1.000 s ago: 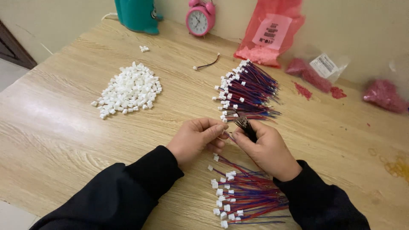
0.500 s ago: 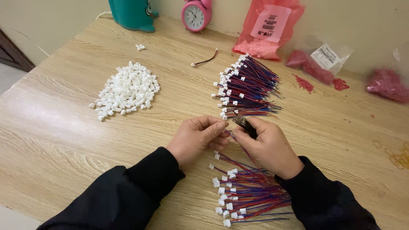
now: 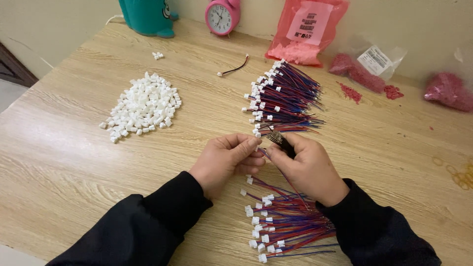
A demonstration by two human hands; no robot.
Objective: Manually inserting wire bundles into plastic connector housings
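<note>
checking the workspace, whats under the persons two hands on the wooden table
Under the left hand and right hand lies a fanned bundle of red and blue wires with white plastic connectors on the light wooden table. The wires' upper ends are covered by the hands.

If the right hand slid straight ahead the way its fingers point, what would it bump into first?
The right hand points up and left, toward the left hand. Its fingers already nearly meet the left fingertips, so it would probably meet that hand first; the upper wire bundle lies just beyond.

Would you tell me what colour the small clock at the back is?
Pink, with a white face; the clock shows in the head view.
</note>
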